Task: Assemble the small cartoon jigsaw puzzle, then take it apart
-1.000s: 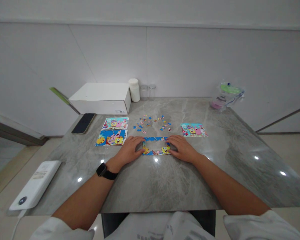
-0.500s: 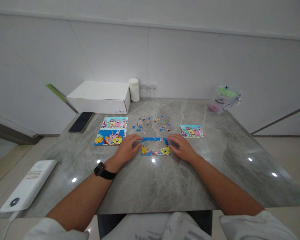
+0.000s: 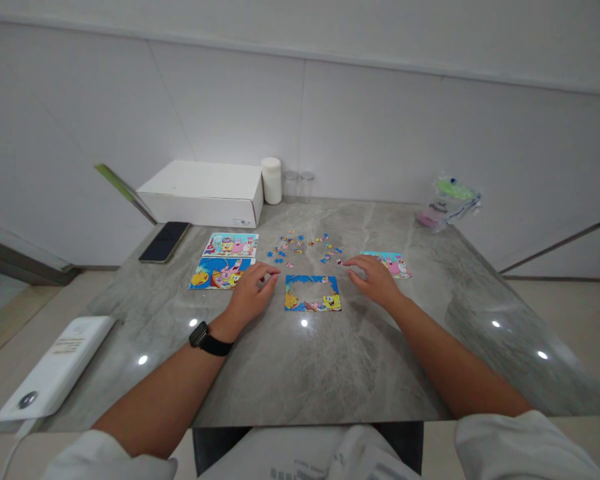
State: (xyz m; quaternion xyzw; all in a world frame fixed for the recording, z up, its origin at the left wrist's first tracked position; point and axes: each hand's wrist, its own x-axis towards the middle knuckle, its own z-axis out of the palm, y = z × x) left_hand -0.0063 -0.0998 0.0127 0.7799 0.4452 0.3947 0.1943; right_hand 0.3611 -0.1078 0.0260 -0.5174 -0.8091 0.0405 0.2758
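Note:
A jigsaw puzzle (image 3: 291, 303) lies on the table in front of me, its border joined and its middle showing bare tabletop. Left of it hovers my left hand (image 3: 253, 288), thumb and fingers apart, holding nothing. My right hand (image 3: 375, 280) is to the right of the puzzle, open, with fingertips near the loose puzzle pieces (image 3: 330, 253). It partly covers a finished-looking cartoon puzzle (image 3: 397, 265). More loose pieces (image 3: 283, 250) are scattered beyond the border. Two printed cartoon pictures, an upper one (image 3: 230, 244) and a lower one (image 3: 215, 273), lie beside my left hand, which overlaps the lower one.
A phone (image 3: 165, 242) and a white box (image 3: 200, 193) stand at the back left, with a white bottle (image 3: 271, 181) and two clear jars (image 3: 299, 188) alongside. A plastic bag (image 3: 447, 203) sits at the back right. A white power bank (image 3: 57, 370) with a cable is at the left edge.
Both hands have come away from the puzzle's sides. My right hand has moved up and right toward the loose pieces; my left has drawn slightly back to the left.

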